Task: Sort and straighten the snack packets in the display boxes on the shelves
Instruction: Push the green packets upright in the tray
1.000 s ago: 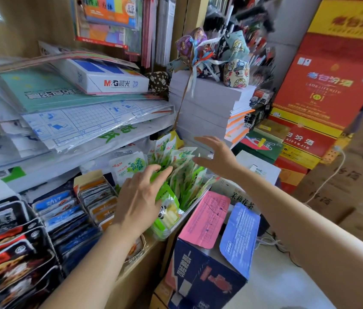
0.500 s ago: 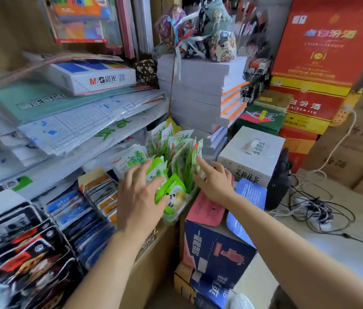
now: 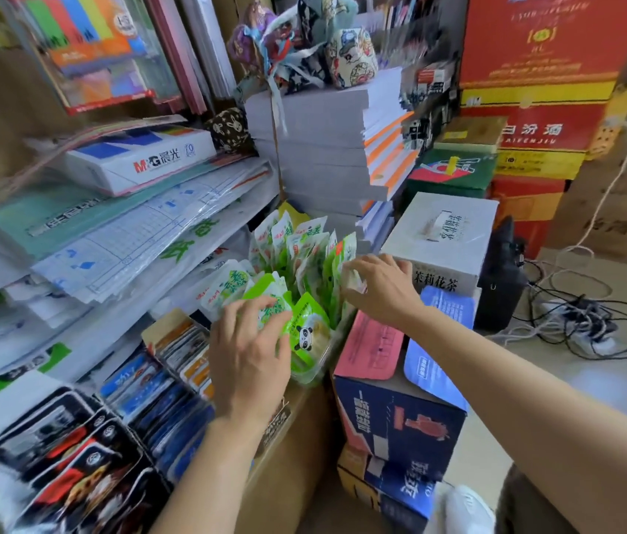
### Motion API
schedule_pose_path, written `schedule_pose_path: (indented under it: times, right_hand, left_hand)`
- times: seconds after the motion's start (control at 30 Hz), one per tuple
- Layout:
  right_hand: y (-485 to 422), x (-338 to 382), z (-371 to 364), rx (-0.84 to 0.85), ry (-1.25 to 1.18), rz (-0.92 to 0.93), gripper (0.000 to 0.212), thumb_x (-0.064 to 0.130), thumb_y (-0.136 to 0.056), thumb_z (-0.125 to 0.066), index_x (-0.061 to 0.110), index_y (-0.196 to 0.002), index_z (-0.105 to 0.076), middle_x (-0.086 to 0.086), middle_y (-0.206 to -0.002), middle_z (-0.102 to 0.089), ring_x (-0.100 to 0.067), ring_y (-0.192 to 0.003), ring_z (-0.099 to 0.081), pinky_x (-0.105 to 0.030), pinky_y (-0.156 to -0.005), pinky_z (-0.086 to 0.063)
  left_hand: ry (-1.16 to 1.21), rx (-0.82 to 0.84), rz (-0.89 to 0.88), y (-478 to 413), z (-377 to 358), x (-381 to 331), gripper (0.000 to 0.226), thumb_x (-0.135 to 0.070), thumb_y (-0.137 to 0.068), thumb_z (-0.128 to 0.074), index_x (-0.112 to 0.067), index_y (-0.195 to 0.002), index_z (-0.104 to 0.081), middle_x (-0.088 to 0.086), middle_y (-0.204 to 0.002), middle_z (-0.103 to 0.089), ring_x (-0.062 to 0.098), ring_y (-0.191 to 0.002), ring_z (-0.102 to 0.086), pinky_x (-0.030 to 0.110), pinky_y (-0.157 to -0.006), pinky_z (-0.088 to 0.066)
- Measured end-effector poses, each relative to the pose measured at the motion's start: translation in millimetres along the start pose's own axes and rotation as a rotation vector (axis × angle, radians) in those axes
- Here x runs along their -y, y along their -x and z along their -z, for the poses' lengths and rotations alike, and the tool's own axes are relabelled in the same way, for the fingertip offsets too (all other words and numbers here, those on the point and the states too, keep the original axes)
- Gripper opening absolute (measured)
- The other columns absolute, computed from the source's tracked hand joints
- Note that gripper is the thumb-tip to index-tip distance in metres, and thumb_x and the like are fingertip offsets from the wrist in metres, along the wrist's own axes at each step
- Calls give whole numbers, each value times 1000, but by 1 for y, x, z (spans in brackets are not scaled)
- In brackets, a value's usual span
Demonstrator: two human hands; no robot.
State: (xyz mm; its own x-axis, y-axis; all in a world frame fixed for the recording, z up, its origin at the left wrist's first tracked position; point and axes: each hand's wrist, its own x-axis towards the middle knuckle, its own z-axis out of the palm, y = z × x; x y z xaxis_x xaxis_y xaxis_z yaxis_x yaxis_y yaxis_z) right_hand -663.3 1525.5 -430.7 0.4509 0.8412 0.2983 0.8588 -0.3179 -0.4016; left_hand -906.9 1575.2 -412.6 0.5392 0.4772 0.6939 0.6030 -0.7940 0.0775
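Several green and white snack packets point(image 3: 296, 248) stand bunched in a clear display tray point(image 3: 310, 373) at the shelf's right end. My left hand point(image 3: 248, 352) rests on the front packets, its fingers curled over one beside a panda-print packet point(image 3: 310, 333). My right hand point(image 3: 379, 289) presses against the right side of the bunch, fingertips pinching the edge of a packet. To the left stand a box of blue and orange packets point(image 3: 173, 375) and a box of black and red packets point(image 3: 73, 452).
Stacked paper and plastic-wrapped sheets point(image 3: 111, 233) overhang the packets from above. A white paper stack point(image 3: 323, 148) stands behind. A white tea box point(image 3: 443, 237) and a blue carton point(image 3: 400, 422) crowd the right side. Red cartons point(image 3: 543, 90) and cables point(image 3: 589, 321) lie further right.
My right hand came down from above the packets to their right side. My left hand slid a little onto the front packets. The camera moved closer and tilted down.
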Motion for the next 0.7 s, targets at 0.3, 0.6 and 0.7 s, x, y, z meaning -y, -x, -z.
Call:
schedule_pose_path:
  times: [0.3,0.6,0.7]
  right_hand:
    - [14,8,-13,185,85,151,69,57,-97,-45,38,-157,-16,13,-165,-17,-25,-143,-34,-50,-111,-29]
    - [15,13,-3,124,41,90,54,47,-96,-53,38,-148,-40,13,-153,-41,-25,-135,-38,-46,-101,-27]
    - [18,23,3,-10,-112,35,42,38,-89,-65,30,-130,-60,3,-126,-58,-25,-119,-47,-43,-96,-33]
  left_hand:
    - [103,455,104,18,-2,-28,47,-44,-102,-49,-24,-144,-53,4,-146,-53,22,-133,-50,35,-104,-43]
    - [409,113,493,-5,17,-15,41,-13,-87,-77,-27,-123,-63,-10,-81,-66,6,-65,-66,26,-59,-55]
    - [563,34,600,-6,27,-4,37,-10,-89,-74,-30,-119,-65,-9,-89,-71,10,-69,-72,36,-66,-61]
